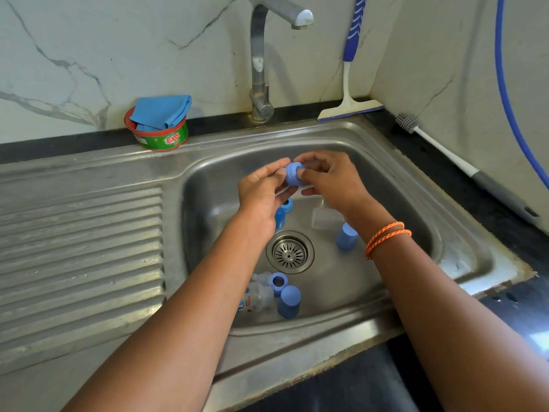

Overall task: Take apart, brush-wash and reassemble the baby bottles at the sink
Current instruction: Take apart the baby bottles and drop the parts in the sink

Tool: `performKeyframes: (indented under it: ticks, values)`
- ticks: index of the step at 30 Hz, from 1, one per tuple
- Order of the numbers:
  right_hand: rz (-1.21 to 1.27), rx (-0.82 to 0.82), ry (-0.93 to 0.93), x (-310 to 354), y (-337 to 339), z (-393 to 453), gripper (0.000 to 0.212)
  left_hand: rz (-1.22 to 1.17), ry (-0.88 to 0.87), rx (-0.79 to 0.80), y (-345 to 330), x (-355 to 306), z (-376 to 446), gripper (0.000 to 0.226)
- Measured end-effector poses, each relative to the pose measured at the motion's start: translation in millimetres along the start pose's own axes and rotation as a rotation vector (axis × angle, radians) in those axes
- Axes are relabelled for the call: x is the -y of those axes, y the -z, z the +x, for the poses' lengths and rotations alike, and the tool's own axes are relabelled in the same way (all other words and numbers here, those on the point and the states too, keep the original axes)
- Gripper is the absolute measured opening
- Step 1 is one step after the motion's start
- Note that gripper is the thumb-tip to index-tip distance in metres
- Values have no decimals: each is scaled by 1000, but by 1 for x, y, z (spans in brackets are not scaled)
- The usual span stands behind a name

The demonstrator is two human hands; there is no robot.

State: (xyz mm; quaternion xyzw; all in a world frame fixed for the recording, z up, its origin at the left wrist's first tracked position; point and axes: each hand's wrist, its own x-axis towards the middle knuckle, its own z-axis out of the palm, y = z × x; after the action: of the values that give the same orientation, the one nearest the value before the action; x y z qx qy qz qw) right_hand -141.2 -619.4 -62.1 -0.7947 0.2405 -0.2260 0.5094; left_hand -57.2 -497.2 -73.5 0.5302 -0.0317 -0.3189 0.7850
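The steel sink [386, 185] is set into a dark counter [505, 221], with a ribbed drainboard [80, 248] to its left and a tap [258, 63] behind. In the basin lie bottle parts: a clear bottle [256, 299] on its side near the front, touching a blue ring [278, 282] and a blue cap [288, 301]; another blue cap [346, 236] right of the drain [290, 252]; a clear bottle body [325, 217] behind it; more blue pieces [282, 212] under the hands. On the back rim, a round soap tub [162, 137] holds a folded blue cloth [162, 113]. A bottle brush [445, 153] lies on the counter at right, a squeegee [350, 84] leaning against the wall.

Above the basin, the left hand [261, 188] and right hand [329, 179] hold one blue collar [294, 173] between them, fingers [306, 173] curled and pinching its sides.
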Motion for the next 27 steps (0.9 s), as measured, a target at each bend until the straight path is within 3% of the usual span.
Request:
performKeyframes:
  ticks: [7, 12, 17, 19, 22, 27]
  values:
    - [22, -48, -36, -2, 8, 0, 14, 48, -21, 165, -4, 3, -5, 31]
    - [72, 27, 5, -1, 8, 2, 30, -99, 37, 102, -1, 5, 1, 34]
    - [134, 34, 69, -3, 13, 5, 28, -113, 157, 120, 0, 8, 1, 13]
    - [139, 38, 75, -3, 18, 5, 29, -105, 189, 151, 1, 7, 1, 15]
    - [15, -3, 92, -4, 23, 4, 40, -79, 186, 214, 0, 7, 1, 24]
    - [-199, -74, 112, -8, 28, 7, 37, 27, 147, 176, -13, 12, 3, 25]
